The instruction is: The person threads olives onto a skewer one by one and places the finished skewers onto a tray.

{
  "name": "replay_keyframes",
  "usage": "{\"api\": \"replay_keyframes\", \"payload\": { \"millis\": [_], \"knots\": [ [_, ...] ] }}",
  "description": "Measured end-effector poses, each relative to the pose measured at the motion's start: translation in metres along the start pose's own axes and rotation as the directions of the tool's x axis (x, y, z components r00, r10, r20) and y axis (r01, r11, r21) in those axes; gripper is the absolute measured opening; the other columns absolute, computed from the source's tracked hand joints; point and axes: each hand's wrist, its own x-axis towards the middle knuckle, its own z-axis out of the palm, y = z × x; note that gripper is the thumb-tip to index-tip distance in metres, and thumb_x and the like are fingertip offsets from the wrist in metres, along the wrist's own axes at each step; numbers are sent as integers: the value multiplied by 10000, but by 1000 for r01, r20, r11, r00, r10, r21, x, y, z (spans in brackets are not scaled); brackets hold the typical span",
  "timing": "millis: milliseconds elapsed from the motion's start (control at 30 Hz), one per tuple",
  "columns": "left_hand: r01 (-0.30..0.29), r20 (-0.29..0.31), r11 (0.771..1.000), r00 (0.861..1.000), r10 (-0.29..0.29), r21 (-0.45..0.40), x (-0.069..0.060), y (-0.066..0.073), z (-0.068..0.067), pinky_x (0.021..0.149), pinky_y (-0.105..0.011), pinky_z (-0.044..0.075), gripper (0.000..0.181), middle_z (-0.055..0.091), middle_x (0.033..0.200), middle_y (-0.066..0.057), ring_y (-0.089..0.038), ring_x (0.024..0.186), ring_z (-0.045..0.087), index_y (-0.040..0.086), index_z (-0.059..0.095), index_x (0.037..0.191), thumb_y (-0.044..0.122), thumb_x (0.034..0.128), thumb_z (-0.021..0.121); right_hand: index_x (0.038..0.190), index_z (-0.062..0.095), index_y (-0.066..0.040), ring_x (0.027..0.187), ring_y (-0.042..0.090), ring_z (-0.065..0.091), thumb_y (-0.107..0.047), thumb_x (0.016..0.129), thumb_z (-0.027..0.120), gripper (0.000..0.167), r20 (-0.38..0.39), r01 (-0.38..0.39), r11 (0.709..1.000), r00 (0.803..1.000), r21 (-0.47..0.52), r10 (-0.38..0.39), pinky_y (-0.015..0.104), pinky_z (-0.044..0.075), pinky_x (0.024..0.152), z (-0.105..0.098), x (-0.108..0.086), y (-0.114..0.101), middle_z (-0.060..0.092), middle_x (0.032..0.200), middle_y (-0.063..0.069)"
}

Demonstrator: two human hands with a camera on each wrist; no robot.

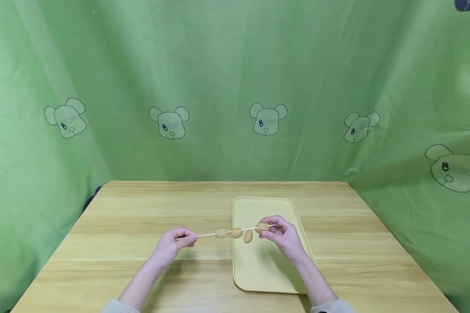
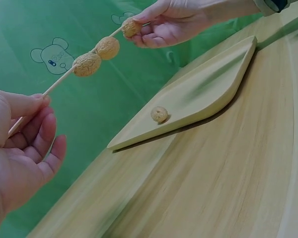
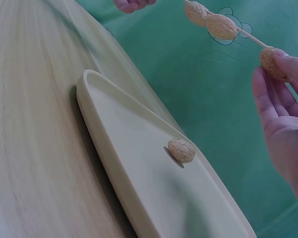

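Observation:
My left hand pinches a thin wooden skewer near its left end, between thumb and fingers. Two tan, wrinkled oval balls sit side by side around the middle of the stick: the left ball and the middle ball. At the skewer's right end, my right hand grips a third ball, and the stick's tip shows just past it in the head view. A loose ball of the same kind lies on the pale yellow tray, below the skewer. What the balls are made of I cannot tell.
The tray stands on a light wood-grain table, right of its middle. Behind and at both sides hangs a green curtain printed with bear heads, close to the table's far edge.

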Motion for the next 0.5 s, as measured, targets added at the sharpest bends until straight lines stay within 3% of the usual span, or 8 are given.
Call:
{"api": "replay_keyframes", "payload": {
  "millis": [200,500],
  "knots": [
    [7,-3,1000,1000,-7,-12,1,1,0,784,-275,481,243,610,794,-54,-108,751,569,-197,555,934,31,864,596,994,640,-55,802,108,615,100,778,643,266,-21,18,999,1000,29,-17,233,521,740,1,0,0,653,932,29],
    [12,-7,1000,1000,-12,-27,1,0,3,780,-272,489,198,621,798,-70,-109,747,576,-176,576,908,14,856,600,982,656,-78,817,111,621,89,749,669,288,-5,18,999,1000,34,-18,240,517,763,4,0,1,643,970,23]
  ]
}}
